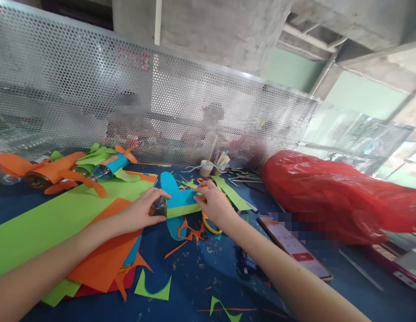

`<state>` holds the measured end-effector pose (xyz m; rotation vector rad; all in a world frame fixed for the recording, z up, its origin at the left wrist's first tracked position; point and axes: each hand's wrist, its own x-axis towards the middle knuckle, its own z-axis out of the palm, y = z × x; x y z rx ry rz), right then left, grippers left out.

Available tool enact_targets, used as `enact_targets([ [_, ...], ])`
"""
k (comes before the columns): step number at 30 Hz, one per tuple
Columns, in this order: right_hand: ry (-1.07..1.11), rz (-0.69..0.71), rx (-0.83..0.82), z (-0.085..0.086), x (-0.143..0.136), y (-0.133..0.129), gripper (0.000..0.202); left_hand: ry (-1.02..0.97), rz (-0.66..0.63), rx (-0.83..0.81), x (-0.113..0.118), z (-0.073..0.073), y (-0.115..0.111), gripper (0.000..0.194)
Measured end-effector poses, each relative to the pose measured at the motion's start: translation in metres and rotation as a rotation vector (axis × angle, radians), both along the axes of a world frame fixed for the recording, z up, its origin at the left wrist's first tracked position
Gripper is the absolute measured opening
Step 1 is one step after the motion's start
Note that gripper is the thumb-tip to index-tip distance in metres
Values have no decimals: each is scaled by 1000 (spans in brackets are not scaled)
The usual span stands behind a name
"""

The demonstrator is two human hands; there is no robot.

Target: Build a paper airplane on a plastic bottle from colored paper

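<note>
Near the middle of the table, my left hand [145, 208] grips a small clear bottle [160, 207] between thumb and fingers. A green and blue paper piece [184, 208] stretches from the bottle to my right hand [214, 203], whose thumb and fingers pinch its right end. Blue rounded paper shapes [169, 183] show above and below the strip. Orange paper scraps [194, 232] and a yellow ring-shaped thing [212, 226] lie just beneath it.
Green sheets [60, 219] and orange sheets [103, 241] spread at left, behind them paper-wrapped bottles [114, 164]. Cups with markers [221, 162] stand by the perforated metal screen [194, 98]; two people sit beyond. At right are a phone [295, 246] and a red plastic bag [321, 197].
</note>
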<state>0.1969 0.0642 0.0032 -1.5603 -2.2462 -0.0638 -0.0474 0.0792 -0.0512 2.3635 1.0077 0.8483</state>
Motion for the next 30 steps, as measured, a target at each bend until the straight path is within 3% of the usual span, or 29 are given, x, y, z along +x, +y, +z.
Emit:
enact_targets([
  [8, -162, 21, 30, 1, 4, -4, 24, -18, -2, -30, 1, 1, 0, 41],
  [11, -199, 68, 74, -2, 5, -4, 37, -41, 1, -48, 1, 0, 0, 42],
  [14, -244, 114, 141, -6, 7, -1, 25, -76, 7, -76, 1, 2, -1, 44],
  [18, -278, 191, 266, -3, 12, -2, 35, -194, 59, -107, 3, 17, -8, 56],
  [20, -278, 245, 319, 1, 16, -7, 40, -300, 105, -136, 7, 31, -15, 49],
  [22, -279, 307, 350, 6, 19, -14, 40, -393, 140, -216, 12, 43, -22, 42],
  [25, -287, 442, 393, 14, 20, -24, 37, -438, 53, -468, 22, 54, -34, 49],
  [30, -262, 568, 482, 23, 22, -35, 37, -651, -89, -899, 39, 51, -52, 37],
])
